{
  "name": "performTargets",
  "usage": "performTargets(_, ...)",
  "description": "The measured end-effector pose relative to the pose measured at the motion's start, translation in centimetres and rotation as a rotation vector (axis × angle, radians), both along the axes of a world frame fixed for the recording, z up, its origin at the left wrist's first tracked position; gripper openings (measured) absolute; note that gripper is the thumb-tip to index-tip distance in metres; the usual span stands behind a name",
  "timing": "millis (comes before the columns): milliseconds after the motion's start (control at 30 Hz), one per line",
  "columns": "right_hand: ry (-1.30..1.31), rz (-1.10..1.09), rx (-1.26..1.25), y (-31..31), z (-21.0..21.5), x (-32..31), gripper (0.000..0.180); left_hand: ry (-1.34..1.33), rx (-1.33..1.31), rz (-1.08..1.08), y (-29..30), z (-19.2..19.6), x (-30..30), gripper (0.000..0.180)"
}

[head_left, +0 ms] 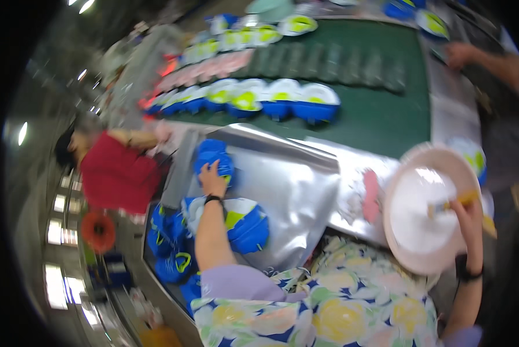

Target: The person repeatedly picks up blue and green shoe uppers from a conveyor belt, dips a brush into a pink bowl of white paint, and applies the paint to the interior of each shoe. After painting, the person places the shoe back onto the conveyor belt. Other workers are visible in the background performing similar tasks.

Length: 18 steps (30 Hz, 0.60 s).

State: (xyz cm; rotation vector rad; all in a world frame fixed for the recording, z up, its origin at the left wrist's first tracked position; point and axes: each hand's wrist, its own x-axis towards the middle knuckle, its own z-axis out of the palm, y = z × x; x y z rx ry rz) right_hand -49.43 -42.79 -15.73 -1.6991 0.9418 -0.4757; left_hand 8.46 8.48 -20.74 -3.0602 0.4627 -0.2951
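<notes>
My left hand (212, 180) reaches out to the left and rests on a blue shoe part (214, 157) lying at the edge of a silver foil sheet (294, 191). More blue, white and yellow shoe parts (245, 222) lie under my forearm. My right hand (466, 213) holds a small yellow-handled brush (451, 203) over a pink bowl (430, 202) with white inside. The picture is blurred.
A green conveyor belt (381, 115) runs ahead with a row of blue and white shoe parts (271, 99) and pink pieces behind. A person in red (118, 173) sits at the left. Another person's hand (459, 55) is at the belt's far right. A bin of blue parts (170, 243) stands low left.
</notes>
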Motion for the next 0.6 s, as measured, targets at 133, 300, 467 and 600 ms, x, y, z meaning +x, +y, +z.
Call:
performTargets(133,0.068,0.027,-0.174,-1.1,-0.7,1.8,0.025,0.001,-0.045,-0.541,-6.0,3.6,-2.6,0.046)
performTargets(300,0.108,0.193,-0.187,1.7,-0.8,7.6,0.026,0.167,-0.435,-0.743,-14.3,8.5,-10.3,0.040)
performTargets(467,0.300,0.775,-0.303,5.4,1.4,6.9,0.023,0.661,-0.874,-0.671,-15.0,11.7,-10.9,0.042)
performTargets(600,0.161,0.497,-0.384,3.7,4.0,3.6,0.020,0.293,-0.190,-0.663,-12.3,14.5,-7.8,0.040)
